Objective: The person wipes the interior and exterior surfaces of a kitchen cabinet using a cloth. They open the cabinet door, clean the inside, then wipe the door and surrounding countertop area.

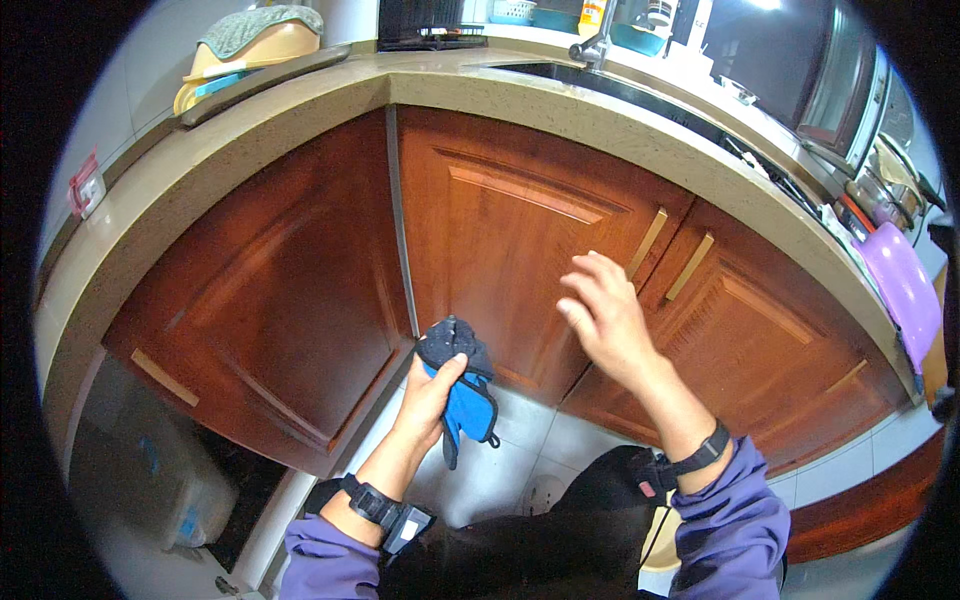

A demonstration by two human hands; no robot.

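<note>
Near the middle of the view, my left hand (433, 390) grips a folded blue and black fabric item (469, 405) with dark trim and a small hanging loop, perhaps a mitt or glove. The thumb lies over its dark upper part. To the right, my right hand (604, 311) is raised with slightly bent fingers apart, holding nothing. It is in front of a reddish-brown wooden cabinet door (510, 262), close to the brass-coloured bar handle (646, 244). A second bar handle (690, 267) is on the neighbouring door.
A stone countertop (525, 112) curves above the cabinets, with a sink (555, 71) and faucet (592, 51). Yellow basins under a green cloth (262, 28) stand at the left. A purple basin (896, 277) overhangs the right edge. The tiled floor (510, 450) lies below.
</note>
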